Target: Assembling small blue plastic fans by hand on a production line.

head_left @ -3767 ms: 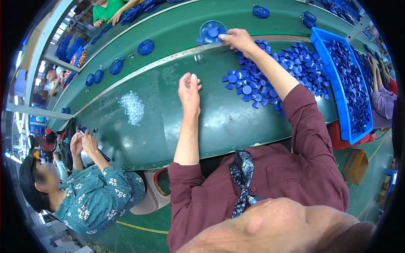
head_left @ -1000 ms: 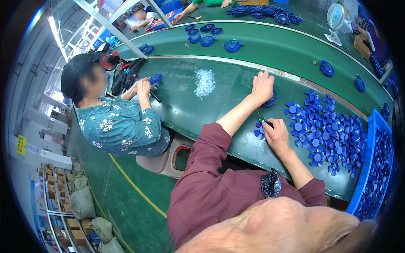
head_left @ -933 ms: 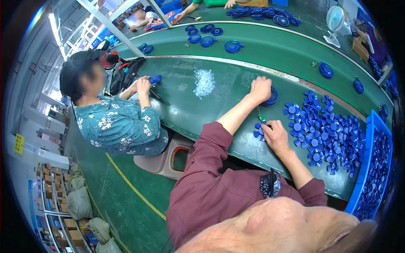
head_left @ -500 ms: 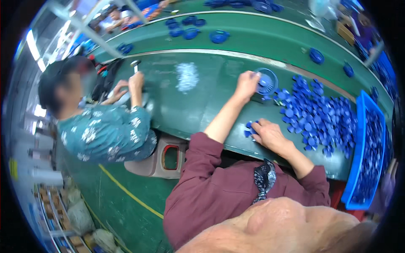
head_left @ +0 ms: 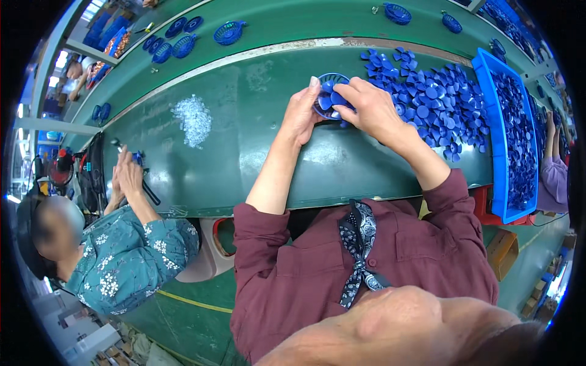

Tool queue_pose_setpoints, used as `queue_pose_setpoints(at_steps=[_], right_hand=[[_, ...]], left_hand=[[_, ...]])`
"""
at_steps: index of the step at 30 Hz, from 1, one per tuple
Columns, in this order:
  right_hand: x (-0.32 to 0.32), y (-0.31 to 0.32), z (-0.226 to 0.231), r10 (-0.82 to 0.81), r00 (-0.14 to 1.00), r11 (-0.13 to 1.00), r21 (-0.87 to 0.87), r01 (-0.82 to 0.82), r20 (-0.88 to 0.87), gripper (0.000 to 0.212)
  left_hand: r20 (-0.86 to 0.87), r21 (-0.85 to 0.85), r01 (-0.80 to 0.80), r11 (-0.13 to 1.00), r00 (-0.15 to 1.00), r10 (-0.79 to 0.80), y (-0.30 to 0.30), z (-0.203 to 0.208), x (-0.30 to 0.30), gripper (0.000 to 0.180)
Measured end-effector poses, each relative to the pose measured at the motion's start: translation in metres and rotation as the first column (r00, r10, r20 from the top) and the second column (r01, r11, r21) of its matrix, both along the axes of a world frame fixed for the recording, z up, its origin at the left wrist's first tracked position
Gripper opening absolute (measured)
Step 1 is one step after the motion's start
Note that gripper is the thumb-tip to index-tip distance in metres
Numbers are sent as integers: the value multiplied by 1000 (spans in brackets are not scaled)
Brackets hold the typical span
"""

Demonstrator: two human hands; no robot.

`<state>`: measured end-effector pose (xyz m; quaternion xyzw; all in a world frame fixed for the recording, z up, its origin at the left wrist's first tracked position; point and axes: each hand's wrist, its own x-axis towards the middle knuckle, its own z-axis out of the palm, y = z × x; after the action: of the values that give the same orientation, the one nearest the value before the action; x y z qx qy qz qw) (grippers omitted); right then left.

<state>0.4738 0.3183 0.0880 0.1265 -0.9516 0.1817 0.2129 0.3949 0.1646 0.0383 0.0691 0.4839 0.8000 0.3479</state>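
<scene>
My left hand point(head_left: 298, 116) is closed round the side of a blue, slatted, round fan cage point(head_left: 332, 77), held above the green worktable. My right hand point(head_left: 377, 108) reaches over the cage from the right, with thumb and fingers closed on a blue fan blade point(head_left: 327, 99) at its opening. Fingers cover part of the blade, so how it sits in the cage is hard to make out. Just right of my right hand spreads a pile of loose blue fan blades point(head_left: 436, 100).
A blue bin point(head_left: 502, 210) full of blue parts stands at the right table edge. Small clear pieces point(head_left: 192, 120) lie in a heap on the left. Behind is a green belt point(head_left: 293, 23) with fan cages point(head_left: 229, 33). A co-worker point(head_left: 131, 244) sits at left.
My right hand has risen from the table, where it was on some blue parts, to the fan cage with a blade. The view has swung, shifting the scene leftward.
</scene>
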Motion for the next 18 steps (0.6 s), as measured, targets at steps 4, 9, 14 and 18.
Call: queue_pose_setpoints(at_steps=[4, 9, 14, 18], right_hand=[[-15, -7, -16, -24, 999, 1000, 16, 23, 29, 24], [-12, -13, -7, -1, 986, 996, -93, -15, -168, 42], [-28, 15, -23, 218, 913, 785, -617, 46, 346, 43], [-31, 16, -27, 275, 844, 653, -734, 189, 461, 35]], left_hand=[[-90, 12, -58, 998, 994, 59, 1, -5, 4, 29], [-341, -46, -227, 973, 919, 198, -6, -8, -5, 27], [-478, -107, -192, 975, 870, 119, -6, 4, 2, 26], [-559, -156, -240, 958, 821, 114, -2, 1, 3, 24]])
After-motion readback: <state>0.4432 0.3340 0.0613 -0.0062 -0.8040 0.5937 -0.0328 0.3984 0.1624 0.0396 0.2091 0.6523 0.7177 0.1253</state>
